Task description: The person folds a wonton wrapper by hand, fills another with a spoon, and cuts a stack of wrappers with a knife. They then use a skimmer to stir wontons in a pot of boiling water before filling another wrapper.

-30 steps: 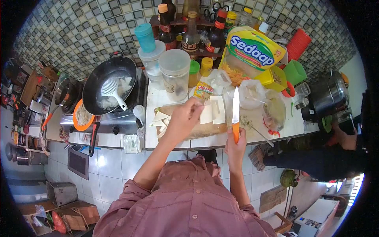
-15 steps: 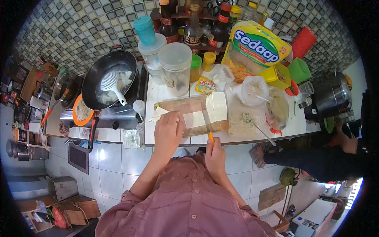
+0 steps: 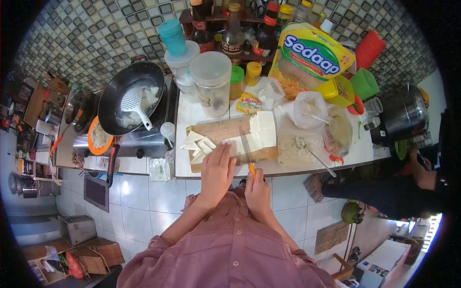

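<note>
Head camera: near the centre of the frame, the right hand [image 3: 258, 192] is gripping an orange-handled knife [image 3: 246, 147], its fingers curling together around the handle. The blade is pointing toward the top of the frame and crossing a white sheet [image 3: 254, 141] on the wooden cutting board [image 3: 218, 128]; whether it is cutting through, I cannot tell. Just left of the blade, the left hand [image 3: 215, 177] is lying palm down, its fingers stretching out close together, and the fingertips are resting at the sheet's left part rather than pinching it.

Toward the board's left end, white cut pieces [image 3: 193, 137] are lying in a loose pile, while at its upper right more white sheets [image 3: 267, 128] are overlapping. Above the board, a Masako packet [image 3: 249, 103] is lying on the white counter. Right of the board, a spoon [image 3: 322, 163] is jutting over the counter's edge. In the upper left of the frame, a white skimmer [image 3: 131, 100] is resting inside a black wok [image 3: 116, 93], and an orange plate [image 3: 98, 150] is sitting just below it.
</note>
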The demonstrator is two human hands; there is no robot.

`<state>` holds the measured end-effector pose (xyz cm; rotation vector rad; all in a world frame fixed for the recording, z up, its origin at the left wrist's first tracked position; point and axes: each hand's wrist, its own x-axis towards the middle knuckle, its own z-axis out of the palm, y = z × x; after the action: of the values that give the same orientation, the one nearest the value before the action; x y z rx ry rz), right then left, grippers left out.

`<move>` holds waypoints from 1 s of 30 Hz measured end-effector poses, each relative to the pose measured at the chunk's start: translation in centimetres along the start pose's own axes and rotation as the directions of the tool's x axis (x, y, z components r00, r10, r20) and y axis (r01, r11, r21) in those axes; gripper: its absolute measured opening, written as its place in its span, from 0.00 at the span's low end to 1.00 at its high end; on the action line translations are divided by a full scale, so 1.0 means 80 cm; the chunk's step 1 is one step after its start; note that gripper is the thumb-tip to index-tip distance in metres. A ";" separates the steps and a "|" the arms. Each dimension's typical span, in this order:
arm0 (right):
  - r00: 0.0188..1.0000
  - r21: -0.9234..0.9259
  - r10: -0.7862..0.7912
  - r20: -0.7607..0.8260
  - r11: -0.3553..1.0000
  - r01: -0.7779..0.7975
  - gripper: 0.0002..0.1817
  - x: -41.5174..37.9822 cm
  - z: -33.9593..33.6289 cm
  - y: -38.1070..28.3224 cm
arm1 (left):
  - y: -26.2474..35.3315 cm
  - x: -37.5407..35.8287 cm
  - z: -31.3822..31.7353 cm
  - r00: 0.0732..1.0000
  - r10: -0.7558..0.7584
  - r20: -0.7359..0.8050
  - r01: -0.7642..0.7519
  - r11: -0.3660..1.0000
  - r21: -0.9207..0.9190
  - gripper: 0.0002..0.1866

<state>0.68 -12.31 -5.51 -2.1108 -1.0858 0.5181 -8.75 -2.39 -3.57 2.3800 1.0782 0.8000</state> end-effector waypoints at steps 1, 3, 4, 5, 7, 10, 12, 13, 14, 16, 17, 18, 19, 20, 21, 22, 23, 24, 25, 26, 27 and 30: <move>1.000 -0.013 -0.002 -0.001 1.000 0.002 0.11 0.000 0.001 -0.001 | -0.003 0.003 0.005 0.999 0.037 -0.028 -0.037 0.999 0.017 0.19; 1.000 -0.033 -0.006 0.001 0.999 0.006 0.11 0.000 0.003 0.001 | -0.007 0.009 0.017 0.996 0.086 -0.013 -0.085 0.994 0.074 0.20; 1.000 -0.053 -0.010 0.001 0.999 0.010 0.11 0.000 0.004 0.002 | -0.008 0.010 0.023 0.991 0.135 0.006 -0.135 0.982 0.129 0.21; 1.000 -0.054 -0.010 0.002 0.999 0.010 0.11 0.001 0.003 0.001 | -0.009 0.011 0.029 0.991 0.134 0.005 -0.134 0.983 0.128 0.21; 1.000 -0.086 -0.006 0.015 0.996 0.007 0.11 0.002 0.002 0.000 | -0.009 0.012 0.041 0.989 0.141 0.047 -0.148 0.968 0.201 0.22; 0.999 -0.128 -0.031 0.004 0.991 0.032 0.12 0.003 0.004 0.003 | -0.013 0.008 0.054 0.985 0.171 0.034 -0.173 0.941 0.289 0.24; 1.000 -0.172 -0.016 0.004 0.985 0.017 0.12 0.004 0.005 -0.002 | -0.016 0.009 0.055 0.984 0.172 0.040 -0.177 0.947 0.270 0.24; 1.000 -0.216 -0.004 0.010 0.976 0.006 0.12 0.004 0.004 -0.006 | -0.017 0.007 0.055 0.985 0.168 0.044 -0.173 0.952 0.253 0.24; 1.000 -0.217 -0.003 0.016 0.976 0.006 0.12 0.004 0.004 -0.009 | -0.017 0.006 0.055 0.986 0.162 0.046 -0.168 0.953 0.253 0.24; 1.000 -0.213 0.014 0.019 0.977 -0.009 0.12 0.008 0.002 -0.016 | -0.018 0.008 0.056 0.984 0.168 0.054 -0.176 0.952 0.251 0.24; 1.000 -0.214 0.012 0.022 0.977 -0.007 0.12 0.010 0.003 -0.016 | -0.019 0.009 0.055 0.985 0.165 0.052 -0.173 0.952 0.251 0.24; 0.999 -0.182 0.024 0.026 0.983 -0.019 0.11 0.011 0.004 -0.015 | -0.019 0.009 0.053 0.983 0.170 0.067 -0.181 0.951 0.250 0.24; 0.999 -0.151 0.037 0.030 0.988 -0.032 0.10 0.010 0.004 -0.014 | -0.019 0.008 0.052 0.981 0.174 0.081 -0.189 0.950 0.248 0.24; 0.999 -0.152 0.040 0.031 0.988 -0.035 0.10 0.008 0.003 -0.013 | -0.019 0.007 0.053 0.981 0.174 0.084 -0.189 0.951 0.246 0.24; 0.998 -0.184 0.057 0.032 0.982 -0.050 0.11 0.008 0.002 -0.013 | -0.018 0.008 0.053 0.981 0.173 0.085 -0.189 0.948 0.257 0.24; 0.997 -0.213 0.072 0.033 0.975 -0.063 0.11 0.008 0.002 -0.013 | -0.019 0.009 0.052 0.981 0.173 0.086 -0.190 0.944 0.270 0.24; 0.997 -0.211 0.069 0.032 0.976 -0.060 0.11 0.006 0.003 -0.011 | -0.019 0.009 0.052 0.981 0.174 0.084 -0.191 0.943 0.273 0.24; 0.999 -0.260 0.039 0.014 0.965 -0.034 0.11 0.001 0.005 -0.007 | -0.019 0.009 0.052 0.981 0.178 0.078 -0.193 0.944 0.267 0.24; 1.000 -0.310 0.008 -0.003 0.951 -0.009 0.12 -0.001 0.006 -0.006 | -0.020 0.009 0.053 0.981 0.181 0.073 -0.194 0.946 0.261 0.24; 1.000 -0.311 0.006 -0.002 0.951 -0.006 0.12 0.000 0.006 -0.007 | -0.022 0.009 0.054 0.981 0.180 0.070 -0.192 0.946 0.261 0.24; 1.000 -0.313 -0.001 -0.003 0.950 0.000 0.12 0.001 0.005 -0.008 | -0.023 0.007 0.055 0.981 0.182 0.069 -0.194 0.945 0.262 0.24; 1.000 -0.274 0.004 -0.004 0.962 -0.005 0.11 0.010 0.007 -0.010 | -0.022 0.006 0.057 0.980 0.182 0.084 -0.198 0.942 0.272 0.24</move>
<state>0.38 -11.10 -5.28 -2.3512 -1.2091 0.3824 -6.49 -1.45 -7.88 2.7614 1.0052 0.6737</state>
